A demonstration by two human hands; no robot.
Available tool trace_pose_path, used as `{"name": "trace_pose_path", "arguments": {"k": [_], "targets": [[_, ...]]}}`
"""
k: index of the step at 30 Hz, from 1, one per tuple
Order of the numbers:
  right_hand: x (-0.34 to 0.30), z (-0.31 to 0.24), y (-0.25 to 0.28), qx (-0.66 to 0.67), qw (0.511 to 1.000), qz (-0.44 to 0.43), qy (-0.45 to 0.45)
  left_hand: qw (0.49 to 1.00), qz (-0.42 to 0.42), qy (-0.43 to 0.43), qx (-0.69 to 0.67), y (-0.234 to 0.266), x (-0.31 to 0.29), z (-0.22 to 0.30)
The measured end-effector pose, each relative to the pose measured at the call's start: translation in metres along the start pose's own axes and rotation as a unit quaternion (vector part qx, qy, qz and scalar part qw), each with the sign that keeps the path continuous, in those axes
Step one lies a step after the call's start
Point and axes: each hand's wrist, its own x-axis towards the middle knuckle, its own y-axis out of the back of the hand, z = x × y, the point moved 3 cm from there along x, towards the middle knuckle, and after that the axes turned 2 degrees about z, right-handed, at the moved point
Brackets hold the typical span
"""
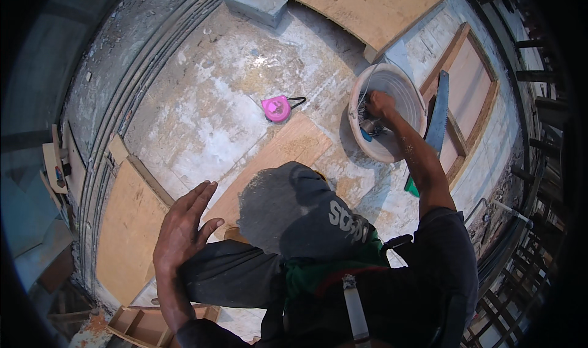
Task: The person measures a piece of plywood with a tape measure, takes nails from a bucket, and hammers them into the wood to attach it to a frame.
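My right hand reaches down into a whitish plastic bucket, its fingers curled among a heap of nails. What the fingertips hold, if anything, is hidden. A blue-edged tool lies partly buried beside the nails. My left hand is raised near my left knee with its fingers stretched out and nothing in it. Ahead of my knees, a pink tape measure with a black strap rests on the floor. A handsaw with a blue blade and green handle leans just right of the bucket.
A wooden board runs from under my leg. Large plywood sheets lie at the far side, beside a grey block. A framed wooden panel is at right, another plywood piece at left. Cables curve along the left.
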Motion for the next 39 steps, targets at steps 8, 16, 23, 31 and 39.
{"name": "trace_pose_path", "arguments": {"k": [8,16,23,31,39], "targets": [[0.001,0.03,0.024,0.157,0.977,0.014,0.147,1.0,0.004,-0.012,0.002,-0.002,-0.001,-0.006],[-0.141,-0.056,0.16,0.526,0.832,0.168,0.047,0.924,0.157,-0.089,-0.338,0.021,0.037,0.024],[-0.195,-0.224,0.198,0.77,0.59,0.063,0.236,0.846,0.135,-0.043,-0.514,0.002,0.125,0.08],[-0.194,-0.242,0.2,0.779,0.585,0.064,0.216,0.808,0.199,-0.025,-0.554,-0.008,0.141,0.074],[-0.119,-0.065,0.113,0.366,0.868,0.336,-0.02,0.77,0.225,0.014,-0.597,0.024,0.089,0.01]]}}
